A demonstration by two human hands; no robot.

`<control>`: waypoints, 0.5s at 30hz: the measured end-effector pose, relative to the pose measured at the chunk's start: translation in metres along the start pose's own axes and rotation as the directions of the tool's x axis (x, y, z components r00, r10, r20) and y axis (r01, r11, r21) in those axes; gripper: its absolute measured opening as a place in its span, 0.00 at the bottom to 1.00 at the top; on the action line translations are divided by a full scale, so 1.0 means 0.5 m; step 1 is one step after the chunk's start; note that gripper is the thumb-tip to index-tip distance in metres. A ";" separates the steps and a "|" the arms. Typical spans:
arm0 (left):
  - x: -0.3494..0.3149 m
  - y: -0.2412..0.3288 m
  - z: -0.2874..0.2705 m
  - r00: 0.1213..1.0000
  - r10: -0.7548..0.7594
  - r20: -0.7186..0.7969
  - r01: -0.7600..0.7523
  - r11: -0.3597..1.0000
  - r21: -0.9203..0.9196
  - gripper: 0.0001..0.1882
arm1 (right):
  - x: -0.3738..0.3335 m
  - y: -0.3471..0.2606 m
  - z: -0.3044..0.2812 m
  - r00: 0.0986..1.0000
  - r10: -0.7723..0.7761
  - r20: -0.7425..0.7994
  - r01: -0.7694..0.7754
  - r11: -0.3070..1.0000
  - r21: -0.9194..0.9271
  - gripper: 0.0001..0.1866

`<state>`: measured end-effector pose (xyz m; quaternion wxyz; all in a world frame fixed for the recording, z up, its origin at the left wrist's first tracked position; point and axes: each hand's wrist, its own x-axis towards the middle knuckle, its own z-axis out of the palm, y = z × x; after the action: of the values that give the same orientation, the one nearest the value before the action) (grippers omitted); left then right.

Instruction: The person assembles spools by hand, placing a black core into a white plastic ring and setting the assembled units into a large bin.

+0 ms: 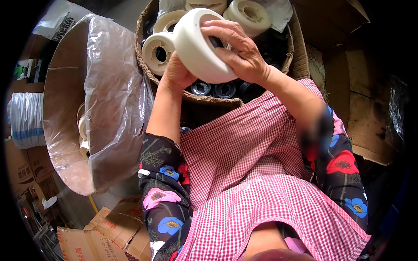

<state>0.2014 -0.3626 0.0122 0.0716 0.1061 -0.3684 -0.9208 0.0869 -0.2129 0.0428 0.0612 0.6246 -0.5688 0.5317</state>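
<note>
Both of my hands hold a thick cream-white plastic ring (194,48), tilted on edge above an open carton. My left hand (178,73) supports it from the lower left, most of its fingers hidden behind the ring. On the other side, my right hand (241,48) has its fingers and thumb reaching into the central opening, where something dark shows. In the carton (299,52) below lie cream hub-like parts (153,59) with round centre holes. Another cream part (257,21) rests just beyond my right hand. Dark round parts (225,90) line the carton's near edge.
At the left stands a large cardboard container (65,100) lined with clear plastic film (115,87); cream parts show inside. Flattened cartons (117,226) lie on the floor at lower left. More cardboard (365,100) stands at right. A white wrapped bundle (27,115) sits far left.
</note>
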 end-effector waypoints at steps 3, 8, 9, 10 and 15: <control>-0.002 -0.002 -0.025 0.967 0.042 0.251 0.004 0.984 -0.179 0.26 | 0.012 -0.006 -0.014 0.978 -0.193 0.074 0.196 0.980 -0.024 0.27; 0.006 -0.004 -0.014 0.976 -0.021 0.218 0.059 0.984 -0.168 0.26 | -0.002 0.000 -0.009 0.988 -0.156 -0.012 0.155 0.987 -0.050 0.25; -0.001 0.002 -0.001 0.995 0.016 0.100 -0.016 1.000 -0.006 0.25 | -0.001 -0.001 -0.008 0.996 -0.079 -0.031 0.077 0.996 -0.054 0.24; 0.008 0.008 -0.003 0.999 -0.033 0.035 0.031 0.998 0.062 0.24 | -0.006 0.013 -0.006 0.999 0.038 -0.021 -0.038 0.999 -0.025 0.20; 0.000 0.014 0.032 0.988 -0.010 -0.153 0.084 0.871 0.485 0.23 | -0.004 0.085 -0.035 0.145 0.704 0.695 -0.983 0.022 0.182 0.25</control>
<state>0.1977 -0.3569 0.0286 0.0468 0.1967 -0.5807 -0.7886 0.0439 -0.2143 0.0262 -0.6123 0.2081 -0.6136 0.4531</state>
